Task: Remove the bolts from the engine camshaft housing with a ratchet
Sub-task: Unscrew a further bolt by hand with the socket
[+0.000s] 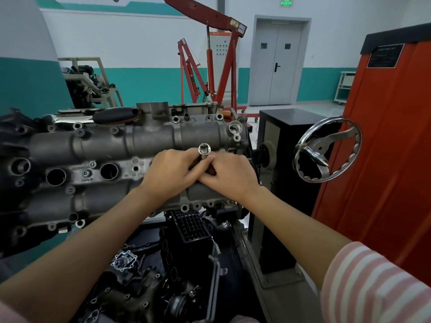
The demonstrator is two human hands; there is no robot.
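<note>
**Hands bunched on the tool over the housing's right end**

Fingers of both your hands are curled around one tool. Your left hand (173, 170) pinches the chrome shaft just below the socket (204, 149), whose open square end faces up toward you. Your right hand (229, 174) wraps what sits below it; I cannot tell whether that is the ratchet handle, since your fingers hide it. Both hands lie on the camshaft housing (130, 141), near its right end, beside the engine stand's handwheel (327, 149).

Several bolts are visible in the bosses along the housing's edges, so much of the job looks unfinished.

Risks from here, as I judge them:
- With both hands crowded together, a sudden release of a tight bolt could drive your knuckles into the cast ribs.
- If the socket is not squarely seated, it may slip and round the bolt head.
- A loosened bolt could drop into the open round bores (109, 171) or among the parts (140, 276) below.
</note>
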